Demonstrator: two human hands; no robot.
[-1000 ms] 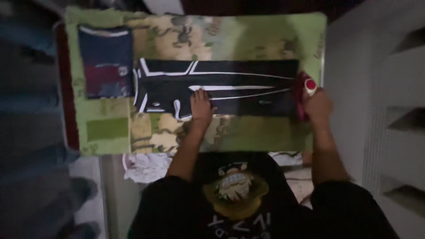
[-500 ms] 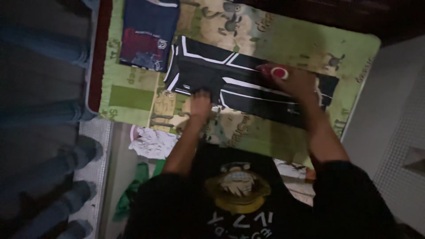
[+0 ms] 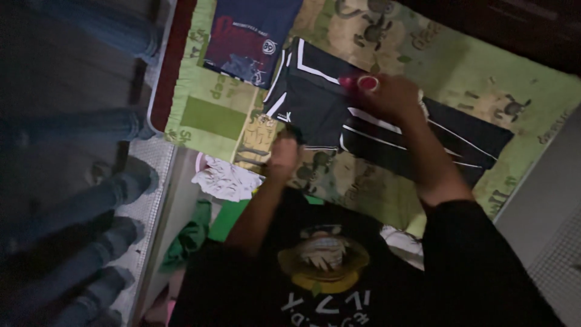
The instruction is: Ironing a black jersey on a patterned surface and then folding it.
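Our right hand [image 3: 393, 97] is closed around a small red object with a pale round end [image 3: 362, 82], the fingers curled tight about it and held just over the black garment with white stripes [image 3: 321, 109]; the picture is dim and blurred there, so we cannot tell what kind of tool it is. Our left hand [image 3: 283, 156] sits at the near edge of that same garment, fingers bunched together on the dark cloth, though the blur keeps us from telling whether they pinch the hem or only press on it. The black garment lies flat and spread lengthwise across a green sheet printed with cartoon sheep [image 3: 460, 66], which covers the table. Just beside the garment's far end lies a folded navy shirt with a red print [image 3: 251, 36], its edge near the garment's white trim. A dark red border [image 3: 172, 66] runs along the end of the table beyond the navy shirt. Below the table's near edge we see a crumpled white cloth [image 3: 225, 180] and a heap of green fabric [image 3: 193, 233]. Along the far side, several pairs of blue jeans [image 3: 103, 194] hang in a row.
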